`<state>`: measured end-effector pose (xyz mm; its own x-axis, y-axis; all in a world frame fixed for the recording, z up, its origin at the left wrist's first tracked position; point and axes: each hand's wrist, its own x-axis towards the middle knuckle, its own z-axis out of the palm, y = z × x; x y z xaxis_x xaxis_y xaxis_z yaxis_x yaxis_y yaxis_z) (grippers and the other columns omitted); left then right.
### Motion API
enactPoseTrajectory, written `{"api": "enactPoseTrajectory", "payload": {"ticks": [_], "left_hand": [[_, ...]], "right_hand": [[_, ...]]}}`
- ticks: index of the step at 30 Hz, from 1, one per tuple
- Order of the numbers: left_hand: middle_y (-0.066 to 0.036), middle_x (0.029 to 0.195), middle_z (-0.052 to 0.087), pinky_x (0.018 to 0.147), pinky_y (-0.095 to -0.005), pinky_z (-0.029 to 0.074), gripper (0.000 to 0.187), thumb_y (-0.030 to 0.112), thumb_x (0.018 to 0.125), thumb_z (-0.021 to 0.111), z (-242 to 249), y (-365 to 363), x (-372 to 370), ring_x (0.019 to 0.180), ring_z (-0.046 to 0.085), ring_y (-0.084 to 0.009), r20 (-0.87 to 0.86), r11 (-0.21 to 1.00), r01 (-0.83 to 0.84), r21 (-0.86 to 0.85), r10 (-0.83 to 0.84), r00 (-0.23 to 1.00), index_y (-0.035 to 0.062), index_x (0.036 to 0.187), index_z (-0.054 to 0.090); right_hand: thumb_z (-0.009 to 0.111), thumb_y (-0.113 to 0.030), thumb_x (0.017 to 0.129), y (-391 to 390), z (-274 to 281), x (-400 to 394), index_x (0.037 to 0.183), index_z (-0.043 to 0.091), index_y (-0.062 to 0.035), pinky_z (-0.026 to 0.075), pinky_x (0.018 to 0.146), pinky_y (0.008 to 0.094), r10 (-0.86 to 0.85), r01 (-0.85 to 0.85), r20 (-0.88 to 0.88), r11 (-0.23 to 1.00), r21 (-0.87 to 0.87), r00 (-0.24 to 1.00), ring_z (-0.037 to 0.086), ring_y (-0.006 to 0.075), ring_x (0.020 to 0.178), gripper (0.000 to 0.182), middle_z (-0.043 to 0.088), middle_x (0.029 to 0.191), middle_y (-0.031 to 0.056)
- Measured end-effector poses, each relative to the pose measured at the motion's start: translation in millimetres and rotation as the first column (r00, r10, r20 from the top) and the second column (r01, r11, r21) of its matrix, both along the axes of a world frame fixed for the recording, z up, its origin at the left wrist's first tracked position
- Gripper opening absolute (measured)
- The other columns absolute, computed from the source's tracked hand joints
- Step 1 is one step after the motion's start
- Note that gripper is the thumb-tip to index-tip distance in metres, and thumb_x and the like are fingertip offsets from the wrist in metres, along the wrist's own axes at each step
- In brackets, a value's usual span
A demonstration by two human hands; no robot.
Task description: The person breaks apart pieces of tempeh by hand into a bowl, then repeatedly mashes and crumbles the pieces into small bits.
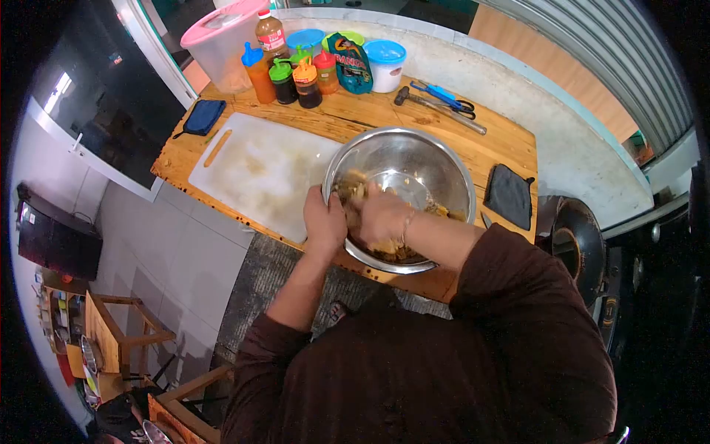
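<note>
A large steel mixing bowl [414, 159] stands at the near edge of a wooden table [510, 144]. Yellowish-brown chopped food [392, 250] lies in its bottom. My left hand [324, 222] clasps the bowl's near left rim. My right hand [381, 216] is down inside the bowl, fingers curled into the food; a thin bracelet sits on that wrist. Both forearms come out of dark maroon sleeves.
A white cutting board [259, 170] lies left of the bowl. Sauce bottles [285, 78], a snack bag [351, 63], lidded tubs [384, 63] and a clear bin [222, 41] line the far edge. Hammer and scissors [444, 100] lie far right, a black pouch [509, 196] right, a blue pouch [201, 117] left. A dark wok [580, 244] sits beyond the table's right end.
</note>
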<state>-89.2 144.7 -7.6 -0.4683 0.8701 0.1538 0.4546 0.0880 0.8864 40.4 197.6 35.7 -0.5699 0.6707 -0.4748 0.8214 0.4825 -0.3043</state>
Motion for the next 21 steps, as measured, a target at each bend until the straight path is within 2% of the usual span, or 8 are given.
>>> {"api": "enactPoseTrajectory", "payload": {"ticks": [2, 5, 6, 9, 12, 15, 18, 21], "left_hand": [[-0.024, 0.092, 0.062, 0.079, -0.0457, 0.047, 0.019, 0.007, 0.091, 0.053, -2.3, -2.9, 0.7, 0.085, 0.061, -0.0404, -0.02, 1.0, -0.025, 0.016, 0.026, 0.999, -0.0059, 0.105, 0.056], [-0.025, 0.094, 0.06, 0.081, -0.0468, 0.045, 0.018, 0.005, 0.09, 0.053, -7.0, -12.3, 6.4, 0.088, 0.059, -0.0415, -0.027, 0.999, -0.036, 0.032, 0.037, 0.999, -0.0057, 0.104, 0.055], [-0.025, 0.094, 0.06, 0.081, -0.0472, 0.045, 0.018, 0.005, 0.09, 0.053, -7.4, -16.8, 10.2, 0.089, 0.058, -0.0417, -0.038, 0.998, -0.039, 0.044, 0.041, 0.998, -0.0057, 0.104, 0.055], [-0.025, 0.095, 0.058, 0.082, -0.0478, 0.044, 0.018, 0.003, 0.089, 0.053, -9.8, -22.4, 12.1, 0.091, 0.057, -0.0423, -0.079, 0.998, -0.041, 0.038, 0.044, 0.996, -0.0056, 0.104, 0.054], [-0.026, 0.097, 0.057, 0.083, -0.0482, 0.043, 0.018, 0.003, 0.088, 0.053, -10.7, -28.1, 12.6, 0.092, 0.056, -0.0429, -0.104, 0.998, -0.059, 0.021, 0.061, 0.993, -0.0062, 0.104, 0.053], [-0.027, 0.098, 0.056, 0.085, -0.0483, 0.043, 0.021, 0.003, 0.088, 0.053, -12.5, -34.3, 19.5, 0.094, 0.055, -0.0432, -0.086, 0.995, -0.103, 0.005, 0.103, 0.991, -0.0065, 0.107, 0.051], [-0.026, 0.101, 0.056, 0.088, -0.0478, 0.042, 0.029, 0.003, 0.088, 0.053, -14.2, -47.2, 28.5, 0.097, 0.055, -0.0427, -0.061, 0.99, -0.135, 0.027, 0.136, 0.989, -0.0071, 0.114, 0.048], [-0.025, 0.107, 0.055, 0.089, -0.0449, 0.045, 0.039, 0.006, 0.089, 0.055, -28.2, -57.2, 27.5, 0.098, 0.057, -0.0401, -0.055, 0.986, -0.132, 0.098, 0.138, 0.989, -0.0079, 0.123, 0.042]], "right_hand": [[0.058, -0.024, 0.085, -15.9, -17.6, 7.0, 0.126, 0.058, -0.0122, 0.045, 0.098, 0.0495, 0.111, -0.106, -0.03, 0.987, 0.119, 0.993, 0.058, 0.0429, 0.11, 0.043, 0.045, 0.127, 0.0271], [0.057, -0.026, 0.088, -16.5, -34.8, 13.4, 0.121, 0.058, -0.0105, 0.049, 0.088, 0.0489, 0.089, -0.072, -0.168, 0.992, 0.104, 0.982, 0.061, 0.0433, 0.099, 0.036, 0.05, 0.12, 0.0257], [0.061, -0.023, 0.085, -12.5, -34.3, 11.2, 0.113, 0.061, -0.0082, 0.051, 0.084, 0.0482, 0.106, -0.092, -0.112, 0.987, 0.129, 0.988, 0.063, 0.0422, 0.095, 0.031, 0.054, 0.116, 0.0245], [0.064, -0.019, 0.081, 10.3, -47.0, 12.5, 0.105, 0.065, -0.0071, 0.053, 0.081, 0.0472, 0.248, -0.234, -0.107, 0.964, 0.125, 0.963, 0.065, 0.0397, 0.093, 0.027, 0.062, 0.104, 0.0239], [0.067, -0.017, 0.076, 17.6, -45.8, 6.7, 0.099, 0.067, -0.0052, 0.054, 0.08, 0.0459, 0.236, -0.227, -0.063, 0.966, 0.123, 0.97, 0.067, 0.0374, 0.093, 0.026, 0.067, 0.092, 0.0235], [0.072, -0.017, 0.072, 30.0, -57.6, 6.5, 0.093, 0.072, -0.0033, 0.054, 0.076, 0.046, 0.153, -0.127, -0.135, 0.975, 0.184, 0.979, 0.068, 0.0372, 0.087, 0.025, 0.069, 0.095, 0.0221], [0.073, -0.024, 0.074, 60.0, -78.0, 3.3, 0.106, 0.071, -0.0052, 0.054, 0.077, 0.044, 0.152, -0.143, -0.082, 0.984, 0.104, 0.985, 0.067, 0.0364, 0.091, 0.037, 0.069, 0.101, 0.0212], [0.074, -0.035, 0.076, 35.6, 22.4, 31.6, 0.116, 0.064, 0.0003, 0.05, 0.088, 0.0421, 0.221, -0.251, -0.21, 0.959, -0.133, 0.952, 0.064, 0.0371, 0.103, 0.054, 0.067, 0.11, 0.0248]]}}
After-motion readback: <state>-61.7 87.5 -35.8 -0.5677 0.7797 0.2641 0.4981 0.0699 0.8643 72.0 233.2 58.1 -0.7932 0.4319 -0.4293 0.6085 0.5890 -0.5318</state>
